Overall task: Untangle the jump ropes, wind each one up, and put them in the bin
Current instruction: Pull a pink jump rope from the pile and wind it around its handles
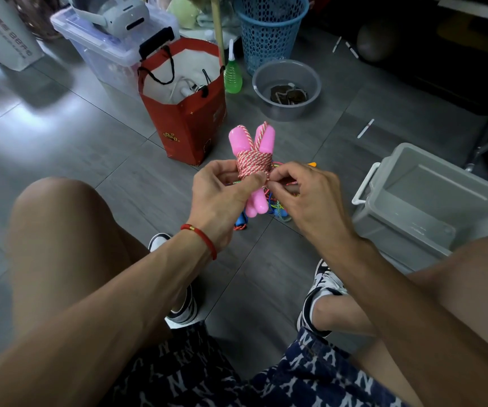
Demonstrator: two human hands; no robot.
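My left hand [222, 195] holds the pink rope [253, 164], nearly all wound round its handles, while my right hand [298, 195] pinches the loose end. More ropes [278, 207] lie tangled on the floor below. The bin [430, 201] beside me looks empty.

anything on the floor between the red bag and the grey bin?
Head view: the hand-held pink jump rope crosses the line from red bag to grey bin; other ropes lie tangled below.

Both the left hand [222, 192] and right hand [301, 198] are raised, fingers curled, pinching.
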